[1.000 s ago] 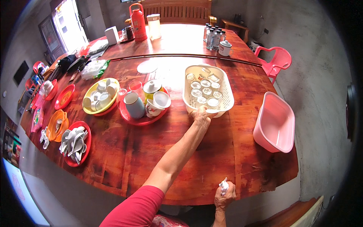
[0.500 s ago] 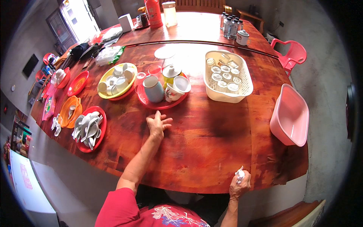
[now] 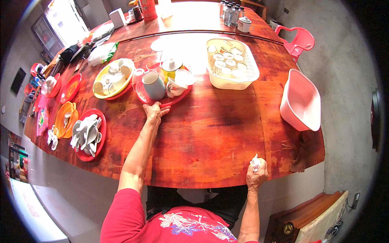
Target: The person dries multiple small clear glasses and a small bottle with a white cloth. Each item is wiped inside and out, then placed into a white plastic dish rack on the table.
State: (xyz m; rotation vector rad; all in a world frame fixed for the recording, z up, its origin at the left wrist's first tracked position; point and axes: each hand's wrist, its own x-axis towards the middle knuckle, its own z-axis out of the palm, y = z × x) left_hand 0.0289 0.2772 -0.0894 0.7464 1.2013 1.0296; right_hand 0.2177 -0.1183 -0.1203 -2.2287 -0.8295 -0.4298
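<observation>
My left hand is at the near rim of a round red tray, its fingers closing on the edge. On that tray stand a blue-grey mug, a white cup with a floral print, a yellow pot with a white lid and some clear red cups. A white cup lies tilted on the printed one. Near the table's front edge, my right hand is closed around a crumpled white cloth.
Beyond lies a cream basket of upturned glasses; a pink tub stands at right. Leftward are a yellow bowl of cups, a red plate of spoons and an orange basket. Bottles stand far back.
My left hand has reached forward to the red tray's rim, from just short of it. The right hand keeps the white cloth. The whole view has shifted slightly.
</observation>
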